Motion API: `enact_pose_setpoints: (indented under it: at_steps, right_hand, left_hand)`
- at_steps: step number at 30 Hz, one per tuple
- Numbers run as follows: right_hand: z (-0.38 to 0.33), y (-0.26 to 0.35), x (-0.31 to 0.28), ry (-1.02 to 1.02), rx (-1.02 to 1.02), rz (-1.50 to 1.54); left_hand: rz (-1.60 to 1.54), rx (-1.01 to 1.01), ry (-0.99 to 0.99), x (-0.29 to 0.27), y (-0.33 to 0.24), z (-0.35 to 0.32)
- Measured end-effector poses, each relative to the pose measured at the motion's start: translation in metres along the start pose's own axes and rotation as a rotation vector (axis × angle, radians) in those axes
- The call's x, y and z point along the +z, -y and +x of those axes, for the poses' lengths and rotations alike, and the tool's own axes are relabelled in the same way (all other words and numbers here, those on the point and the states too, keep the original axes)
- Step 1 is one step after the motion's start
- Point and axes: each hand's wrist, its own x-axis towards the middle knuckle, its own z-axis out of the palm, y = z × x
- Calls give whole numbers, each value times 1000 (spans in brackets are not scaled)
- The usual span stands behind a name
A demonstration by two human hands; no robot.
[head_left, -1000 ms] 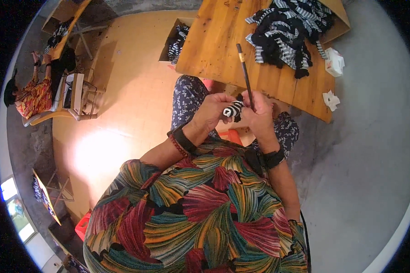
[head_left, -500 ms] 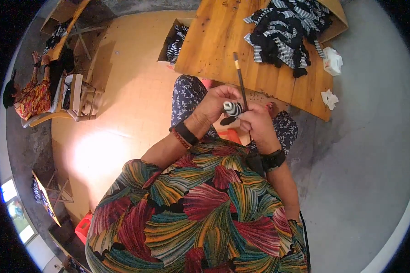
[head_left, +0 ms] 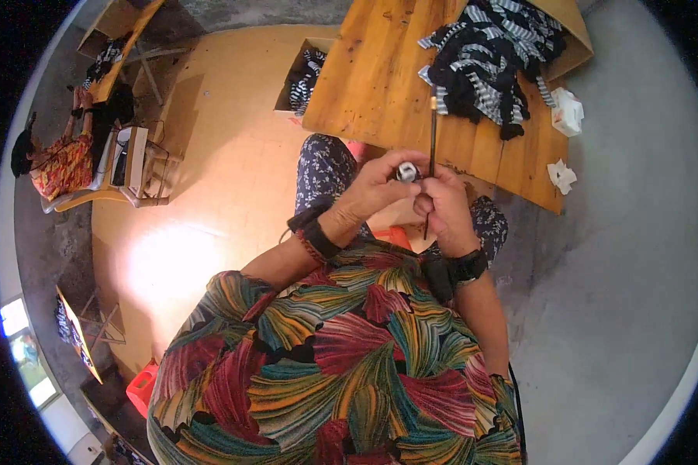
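Above my lap, my left hand (head_left: 374,190) is closed around a small rolled piece of black-and-white striped knit fabric (head_left: 407,171), whose round pale end faces up. Right beside it, my right hand (head_left: 447,204) grips a thin dark stick (head_left: 433,139) with a pale yellowish band near its top. The stick stands nearly upright in the view, its lower end showing below my fingers. Both hands meet at the fabric roll, and my fingers hide most of it. Whether the right fingers also pinch the fabric, I cannot tell.
Ahead stands a wooden table (head_left: 372,85) bearing a heap of black and striped knit pieces (head_left: 481,70) spilling from a cardboard box (head_left: 574,46). A white tissue pack (head_left: 568,112) and crumpled tissue (head_left: 561,177) lie at its right edge. Another person (head_left: 62,167) sits far left.
The stick has swung from leaning left to nearly upright, shifting right. The fabric roll has moved slightly up and right, its end turning upward, and my left hand has come closer to the right.
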Motion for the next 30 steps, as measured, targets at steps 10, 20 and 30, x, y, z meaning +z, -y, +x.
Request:
enact_pose_setpoints:
  at_steps: [10,20,30]
  right_hand:
    - [-31,3,-26,-83,-297,-716]
    - [-27,-1,-30,-84,-332,-940]
    - [-20,-6,-16,-99,-244,-942]
  left_hand:
    - [-1068,-51,-234,-38,3,23]
    - [-1011,10,-270,-29,-19,28]
    - [-763,16,-424,-17,-8,35]
